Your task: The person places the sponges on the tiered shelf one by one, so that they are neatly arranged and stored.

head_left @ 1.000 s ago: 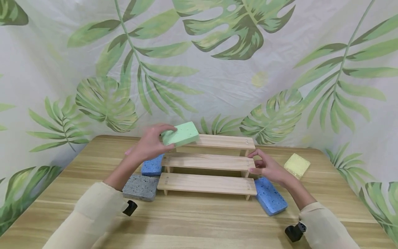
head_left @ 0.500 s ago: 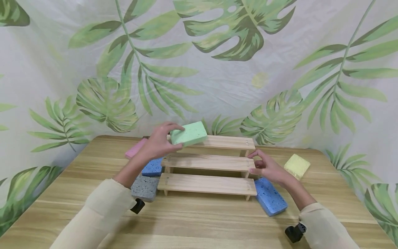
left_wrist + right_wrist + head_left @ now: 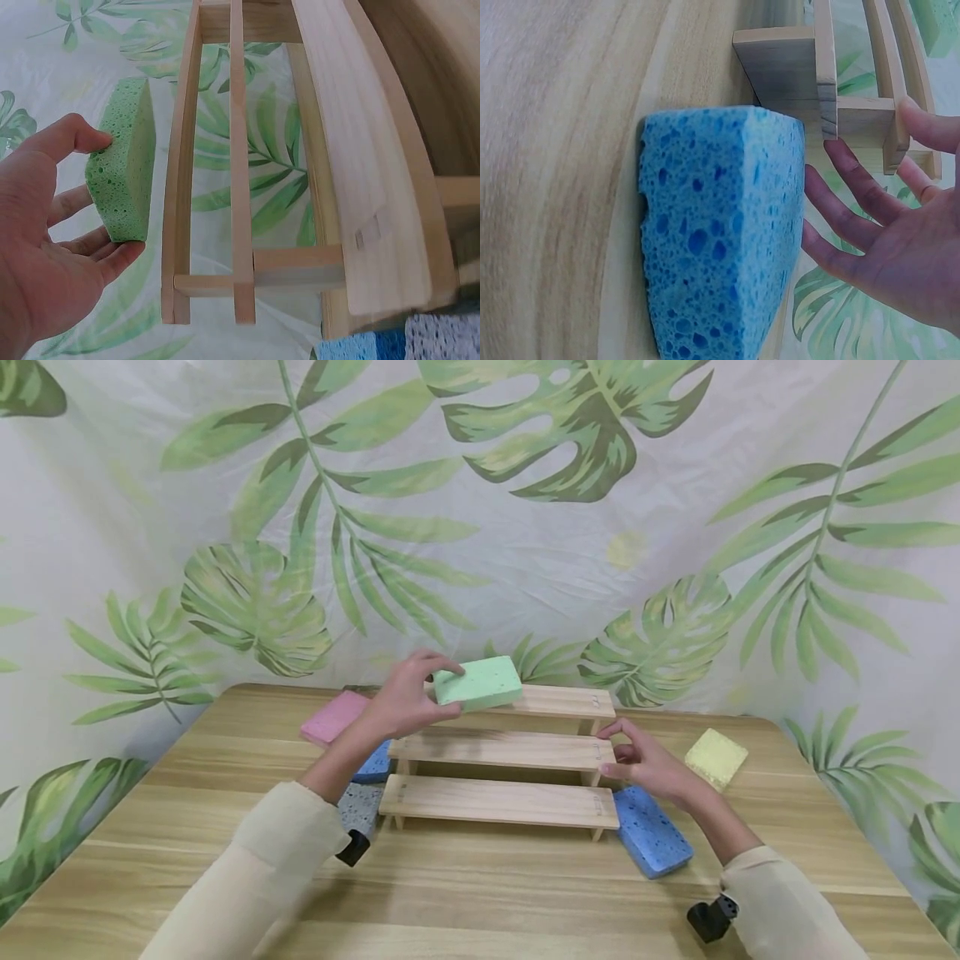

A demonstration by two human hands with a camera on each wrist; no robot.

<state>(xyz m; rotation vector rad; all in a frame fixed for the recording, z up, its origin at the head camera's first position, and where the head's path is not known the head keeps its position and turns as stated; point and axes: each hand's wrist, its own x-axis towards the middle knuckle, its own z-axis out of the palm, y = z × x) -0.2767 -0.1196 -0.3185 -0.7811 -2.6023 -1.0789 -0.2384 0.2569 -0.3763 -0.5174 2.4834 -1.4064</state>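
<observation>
In the head view my left hand (image 3: 408, 697) pinches a light green sponge (image 3: 480, 683) between thumb and fingers. It is raised in front of the top tier of a wooden three-step shelf (image 3: 502, 749). The left wrist view shows the sponge (image 3: 124, 161) beside the tier's outer edge, apart from it. My right hand (image 3: 648, 764) is at the shelf's right end, thumb and index finger on either side of the middle tier. In the right wrist view the other fingers (image 3: 859, 176) reach toward the lower tier, close behind a blue sponge (image 3: 705, 232).
A pink sponge (image 3: 333, 717), a blue sponge (image 3: 373, 766) and a grey sponge (image 3: 362, 806) lie left of the shelf, partly behind my left arm. A yellow sponge (image 3: 717, 757) lies beyond my right wrist. A leaf-print cloth (image 3: 525, 568) hangs behind the wooden table (image 3: 487, 893).
My left hand has carried the green sponge rightward along the top tier, uncovering more of the pink sponge. My right hand has stayed at the shelf's end.
</observation>
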